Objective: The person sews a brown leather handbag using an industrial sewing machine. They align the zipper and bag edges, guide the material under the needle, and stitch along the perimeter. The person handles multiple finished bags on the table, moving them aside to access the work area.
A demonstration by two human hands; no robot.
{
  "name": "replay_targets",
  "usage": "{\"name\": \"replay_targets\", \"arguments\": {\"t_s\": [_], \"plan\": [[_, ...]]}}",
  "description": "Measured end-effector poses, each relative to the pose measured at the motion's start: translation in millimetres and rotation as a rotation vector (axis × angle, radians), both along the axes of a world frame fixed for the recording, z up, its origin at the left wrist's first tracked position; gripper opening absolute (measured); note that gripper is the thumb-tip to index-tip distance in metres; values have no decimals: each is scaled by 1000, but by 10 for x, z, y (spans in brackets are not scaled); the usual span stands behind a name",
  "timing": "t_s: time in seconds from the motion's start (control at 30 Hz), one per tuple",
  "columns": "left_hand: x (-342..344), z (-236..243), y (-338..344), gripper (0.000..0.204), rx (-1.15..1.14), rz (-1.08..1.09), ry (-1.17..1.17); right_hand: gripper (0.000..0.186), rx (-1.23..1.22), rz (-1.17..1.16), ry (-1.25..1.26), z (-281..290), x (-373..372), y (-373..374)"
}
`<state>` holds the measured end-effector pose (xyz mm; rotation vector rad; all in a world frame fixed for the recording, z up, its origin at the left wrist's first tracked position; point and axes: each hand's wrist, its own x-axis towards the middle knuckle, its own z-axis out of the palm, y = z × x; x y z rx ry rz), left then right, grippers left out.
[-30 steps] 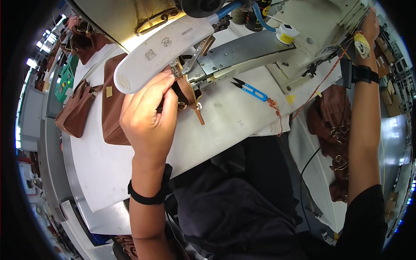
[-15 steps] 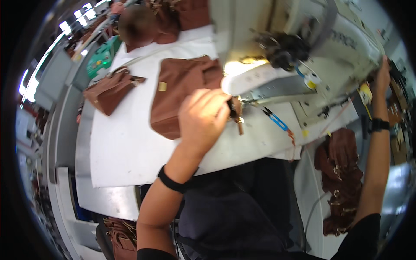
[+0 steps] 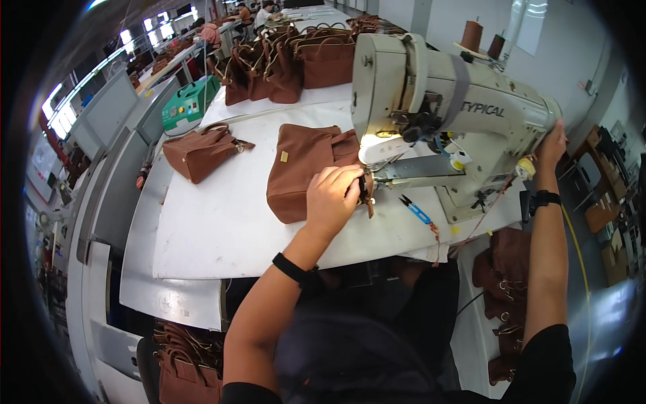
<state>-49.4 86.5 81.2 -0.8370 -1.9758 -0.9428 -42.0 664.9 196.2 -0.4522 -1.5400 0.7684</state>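
A brown handbag (image 3: 303, 175) lies on the white table with its right end at the arm of a sewing machine (image 3: 484, 101). My left hand (image 3: 334, 200) grips the bag's edge by the needle area, fingers closed on it; a strap end hangs beside the fingertips. The lit lamp shines just above. My right hand (image 3: 553, 145) reaches to the far right end of the machine head and rests on the handwheel side, its fingers mostly hidden. Blue thread snips (image 3: 417, 210) lie on the table right of my left hand.
A smaller brown bag (image 3: 200, 152) lies at the left of the table (image 3: 202, 236). Several brown bags (image 3: 279, 71) stand at the back; more hang below right (image 3: 508, 289) and lower left (image 3: 190, 377). Thread spools (image 3: 472, 36) top the machine. A green box (image 3: 190, 106) stands back left.
The view has shifted and tilted upward, showing more of the room. My left hand stays on the bag by the needle, and my right hand stays at the machine's right end.
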Motion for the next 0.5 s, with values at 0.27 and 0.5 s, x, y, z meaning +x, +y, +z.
{"name": "replay_targets", "arguments": {"t_s": [0.27,0.5], "plan": [[79,130,-915,37,-459,31,-41,29,-114,314,151,-484,1376,-1553],[-3,188,-1358,38,-656,113,-62,31,14,794,-382,-1309,1278,-3709]]}}
